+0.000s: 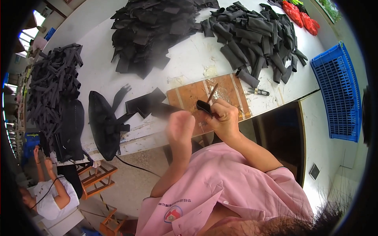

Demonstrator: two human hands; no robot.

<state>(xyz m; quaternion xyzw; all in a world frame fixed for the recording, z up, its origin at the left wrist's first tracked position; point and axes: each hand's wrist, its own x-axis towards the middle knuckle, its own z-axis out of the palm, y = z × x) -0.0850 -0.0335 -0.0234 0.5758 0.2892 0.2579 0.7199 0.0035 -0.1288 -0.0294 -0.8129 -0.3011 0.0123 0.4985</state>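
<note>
We're over the table edge, both hands raised just in front of the brown board.

Right hand: fingers curled shut around a small black piece, pinched at its right end, the free end sticking out to the left. A thin brown stick, probably a brush or applicator, rises from the same grip and leans up over the board. We can't tell which fingers carry the stick and which the piece.

Left hand: blurred, just left of the piece and apart from it. Looks loosely closed with nothing visible in it, but we can't tell for sure.

Handling judgement on the piece: light, thin, soft foam- or rubber-like sheet. It holds a slight curve, so it will flex and fold under pressure rather than crack. Not fragile and probably not slippery, given the matte surface. Best hold is a light pinch at one end or along the edges, leaving the flat face free. Squeezing mid-span would buckle it.

Around us:
- flat black pieces on the table left of the board
- heap of flat cuts and heap of rolled tubes further back
- more tubes far left
- snips just right of the board
- blue crate at right
- another person at lower left, hands clear of ours
</note>
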